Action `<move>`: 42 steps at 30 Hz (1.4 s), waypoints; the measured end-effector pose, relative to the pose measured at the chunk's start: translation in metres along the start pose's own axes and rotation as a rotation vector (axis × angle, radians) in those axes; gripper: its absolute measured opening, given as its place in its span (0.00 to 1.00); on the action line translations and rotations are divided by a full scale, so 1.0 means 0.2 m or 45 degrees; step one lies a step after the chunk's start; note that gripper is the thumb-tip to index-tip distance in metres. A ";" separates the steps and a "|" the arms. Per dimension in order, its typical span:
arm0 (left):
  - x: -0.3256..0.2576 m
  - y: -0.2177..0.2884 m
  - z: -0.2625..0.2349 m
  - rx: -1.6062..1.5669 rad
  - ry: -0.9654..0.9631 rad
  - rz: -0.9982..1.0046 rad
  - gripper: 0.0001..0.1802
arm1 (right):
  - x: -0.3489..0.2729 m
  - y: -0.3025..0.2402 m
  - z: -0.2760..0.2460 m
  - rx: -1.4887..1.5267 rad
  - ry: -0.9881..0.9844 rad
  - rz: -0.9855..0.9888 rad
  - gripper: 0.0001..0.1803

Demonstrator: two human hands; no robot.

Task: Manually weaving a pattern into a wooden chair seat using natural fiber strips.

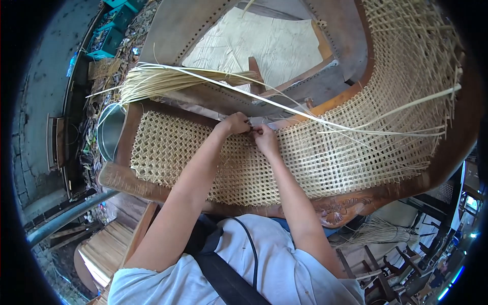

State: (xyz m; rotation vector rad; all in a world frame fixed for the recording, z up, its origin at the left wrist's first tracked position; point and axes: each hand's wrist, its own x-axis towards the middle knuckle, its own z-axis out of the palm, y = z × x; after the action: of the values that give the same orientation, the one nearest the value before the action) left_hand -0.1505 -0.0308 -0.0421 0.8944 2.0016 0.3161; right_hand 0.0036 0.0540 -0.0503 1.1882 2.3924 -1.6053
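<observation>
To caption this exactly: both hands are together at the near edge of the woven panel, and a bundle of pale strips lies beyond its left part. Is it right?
Not quite: the head view shows the left hand and right hand together at the far edge of the woven panel; the bundle of pale strips is right.

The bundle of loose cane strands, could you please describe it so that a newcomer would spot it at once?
Start from the long wood-framed cane panel and go to its upper left corner, above the grey bucket. The bundle of cane strands lies there, wider at its left end. Unlike the panel's woven lattice, its pale strands run side by side, unwoven.
</observation>
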 end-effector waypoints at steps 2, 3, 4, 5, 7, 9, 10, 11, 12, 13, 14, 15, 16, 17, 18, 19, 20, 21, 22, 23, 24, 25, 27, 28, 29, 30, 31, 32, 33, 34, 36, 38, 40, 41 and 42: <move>-0.02 0.02 0.03 0.100 -0.009 0.063 0.19 | -0.01 0.06 0.02 0.010 0.017 -0.026 0.10; -0.03 0.04 0.05 0.207 -0.013 0.136 0.18 | -0.01 0.09 0.03 0.020 0.046 -0.059 0.09; -0.02 0.05 0.06 0.263 -0.020 0.173 0.17 | -0.01 0.11 0.03 0.068 0.034 -0.033 0.08; -0.02 0.06 0.07 0.262 -0.022 0.173 0.17 | -0.02 0.12 0.04 0.068 0.033 -0.031 0.08; -0.01 0.06 0.08 0.132 0.120 0.100 0.20 | -0.01 0.12 0.04 0.040 0.098 -0.062 0.09; -0.01 0.03 0.06 0.125 0.061 0.071 0.21 | -0.02 0.09 0.04 -0.007 0.152 -0.060 0.09; -0.01 0.02 0.05 0.117 0.001 0.042 0.22 | -0.03 0.07 0.04 -0.054 0.207 -0.057 0.10; -0.01 0.01 0.04 0.115 0.003 0.036 0.22 | -0.03 0.04 0.04 -0.053 0.200 -0.059 0.10; -0.01 0.00 0.04 0.119 -0.003 0.059 0.22 | -0.02 0.03 0.04 -0.043 0.167 -0.050 0.10; 0.00 0.00 0.04 0.121 -0.008 0.081 0.22 | -0.01 0.02 0.04 -0.034 0.133 -0.041 0.11; 0.00 -0.01 0.04 0.117 -0.006 0.077 0.22 | -0.01 0.02 0.04 -0.036 0.128 -0.044 0.11; 0.00 -0.01 0.04 0.109 0.034 0.091 0.22 | 0.00 0.03 0.03 -0.024 0.085 -0.124 0.11; 0.00 -0.01 0.04 0.101 0.075 0.105 0.21 | 0.01 0.03 0.03 -0.012 0.041 -0.204 0.12; 0.01 -0.02 0.03 0.095 0.079 0.100 0.21 | 0.03 0.04 0.03 -0.016 0.034 -0.207 0.12; 0.01 -0.02 0.01 0.121 0.078 0.038 0.23 | 0.03 0.04 0.02 -0.063 -0.036 -0.198 0.13; 0.01 -0.02 -0.01 0.146 0.077 -0.025 0.25 | 0.04 0.04 0.02 -0.110 -0.107 -0.190 0.13; 0.00 -0.01 -0.01 0.137 0.079 -0.031 0.25 | 0.04 0.04 0.02 -0.115 -0.116 -0.191 0.13; -0.02 0.04 -0.03 0.166 0.012 -0.005 0.23 | 0.06 0.05 0.02 -0.053 -0.085 -0.124 0.11; -0.04 0.07 -0.03 0.194 -0.055 0.022 0.22 | 0.06 0.05 0.01 0.008 -0.053 -0.056 0.08; -0.03 0.08 -0.01 0.185 -0.053 0.021 0.22 | 0.07 0.08 0.02 0.000 -0.058 -0.057 0.08; -0.02 0.08 0.02 0.201 -0.040 0.065 0.20 | 0.08 0.14 0.03 0.076 -0.033 -0.019 0.08; 0.00 0.06 0.06 0.214 -0.026 0.099 0.19 | 0.08 0.14 0.04 0.155 -0.018 0.018 0.08; 0.04 -0.05 0.12 0.221 0.058 0.089 0.18 | 0.04 0.09 0.06 0.094 0.042 -0.055 0.08; 0.03 -0.05 0.12 0.237 0.126 0.108 0.18 | 0.03 0.06 0.04 0.035 0.133 -0.112 0.07; 0.03 -0.05 0.12 0.227 0.131 0.102 0.18 | 0.02 0.04 0.03 0.027 0.124 -0.116 0.07; 0.00 0.02 0.06 0.202 0.052 0.081 0.19 | 0.02 0.03 0.01 -0.012 0.078 -0.071 0.08; -0.03 0.06 0.02 0.176 -0.023 0.048 0.20 | 0.01 0.01 0.00 -0.047 0.020 -0.031 0.08; -0.06 0.08 -0.01 0.167 -0.021 0.046 0.20 | 0.00 -0.01 -0.01 -0.055 0.014 -0.031 0.08; -0.07 0.09 -0.05 0.160 -0.078 -0.009 0.22 | -0.01 -0.03 -0.02 -0.096 -0.021 -0.090 0.08; -0.07 0.10 -0.06 0.153 -0.135 -0.063 0.23 | -0.01 -0.04 -0.03 -0.138 -0.056 -0.148 0.09; -0.06 0.08 -0.05 0.151 -0.115 -0.052 0.24 | 0.00 -0.04 -0.03 -0.166 -0.094 -0.257 0.10; -0.04 0.04 -0.03 0.139 -0.087 -0.033 0.25 | 0.00 -0.04 -0.02 -0.208 -0.128 -0.371 0.11; -0.03 0.02 -0.01 0.172 -0.064 0.016 0.24 | 0.00 -0.05 -0.02 -0.369 -0.155 -0.387 0.11; -0.03 0.01 0.00 0.168 -0.066 0.014 0.24 | 0.00 -0.06 -0.01 -0.371 -0.160 -0.386 0.11; -0.03 0.01 0.00 0.160 -0.067 0.011 0.24 | 0.00 -0.06 -0.02 -0.368 -0.170 -0.391 0.12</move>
State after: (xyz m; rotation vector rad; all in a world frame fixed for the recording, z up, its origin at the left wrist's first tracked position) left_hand -0.1481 -0.0331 -0.0366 0.9799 1.9863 0.1712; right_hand -0.0026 0.0548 -0.0387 0.6715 2.6977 -1.2865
